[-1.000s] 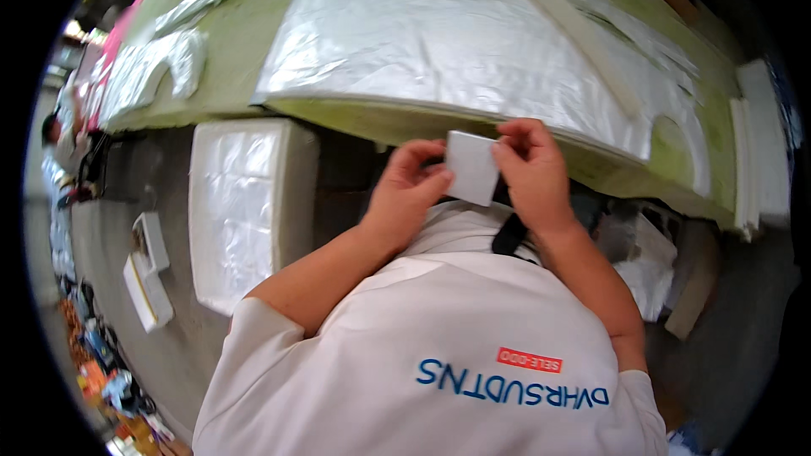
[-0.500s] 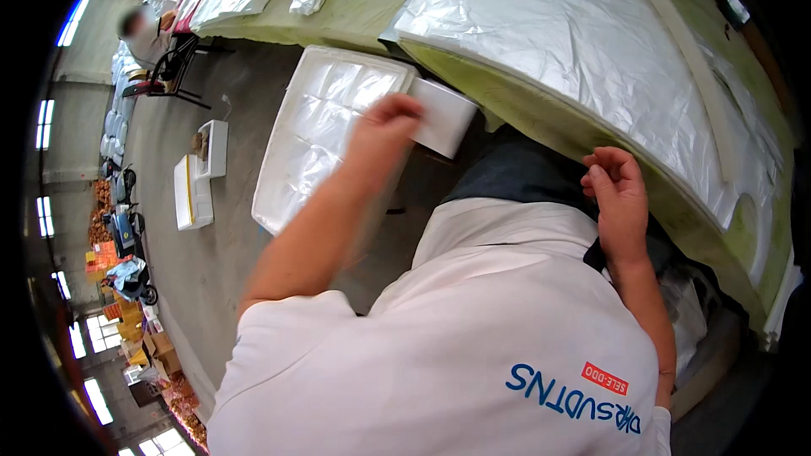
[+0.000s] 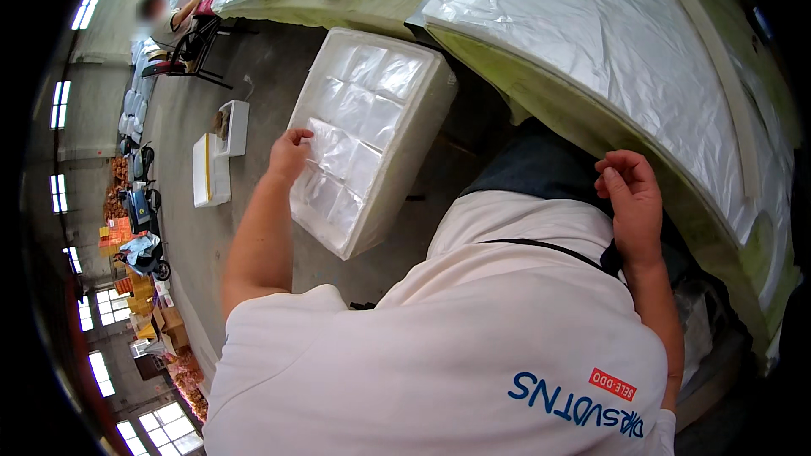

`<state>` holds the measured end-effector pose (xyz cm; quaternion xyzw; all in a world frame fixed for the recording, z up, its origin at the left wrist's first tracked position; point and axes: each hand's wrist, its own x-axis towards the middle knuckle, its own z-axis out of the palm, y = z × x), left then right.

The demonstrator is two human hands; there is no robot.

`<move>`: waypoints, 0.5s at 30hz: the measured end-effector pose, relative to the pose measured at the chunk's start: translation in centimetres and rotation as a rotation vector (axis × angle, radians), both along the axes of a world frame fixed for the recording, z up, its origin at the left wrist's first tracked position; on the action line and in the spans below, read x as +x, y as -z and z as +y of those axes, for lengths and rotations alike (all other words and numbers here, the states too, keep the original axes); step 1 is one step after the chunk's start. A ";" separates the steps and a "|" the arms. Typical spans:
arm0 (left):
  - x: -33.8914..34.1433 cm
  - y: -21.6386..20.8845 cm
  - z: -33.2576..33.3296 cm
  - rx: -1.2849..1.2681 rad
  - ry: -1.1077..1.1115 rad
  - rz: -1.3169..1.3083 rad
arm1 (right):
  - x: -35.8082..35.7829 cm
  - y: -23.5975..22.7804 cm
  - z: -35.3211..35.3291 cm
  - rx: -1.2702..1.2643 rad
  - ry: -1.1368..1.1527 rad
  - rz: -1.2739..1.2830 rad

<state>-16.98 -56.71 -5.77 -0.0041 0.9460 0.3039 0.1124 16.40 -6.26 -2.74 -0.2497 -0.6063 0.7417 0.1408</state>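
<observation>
My left hand [image 3: 291,154] reaches over the left edge of a white foam box [image 3: 431,105]. Its fingers are pinched at the corner of a flat white packet in shiny film [image 3: 335,152], which lies slightly askew over the others in the box. Rows of similar film-wrapped packets [image 3: 372,67] fill the top. At the table edge, my right hand [image 3: 629,190] hangs near my waist. Its fingers are curled in, thumb against the forefinger, and nothing shows in them.
A table with a yellow-green cover [image 3: 507,72] runs along the right, bearing a large stack of silvery film sheets [image 3: 583,25] and a long pale strip [image 3: 718,67]. On the floor at left stand small white foam boxes [image 3: 211,171]. Farther off, a person [image 3: 169,29] sits at a table.
My left hand has moved left and nearer, carrying the white packet from beyond the box's right edge onto its packets. The right hand has stayed nearly still.
</observation>
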 end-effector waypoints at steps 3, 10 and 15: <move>1.5 1.1 0.3 -0.382 0.251 0.336 | 0.4 0.2 0.2 0.015 0.016 0.008; 0.9 -1.5 3.6 -0.117 0.167 0.593 | 3.8 -1.5 3.6 0.589 0.341 0.179; -0.7 -0.2 10.9 0.566 0.093 0.375 | 6.7 -6.6 12.8 1.654 0.584 -0.332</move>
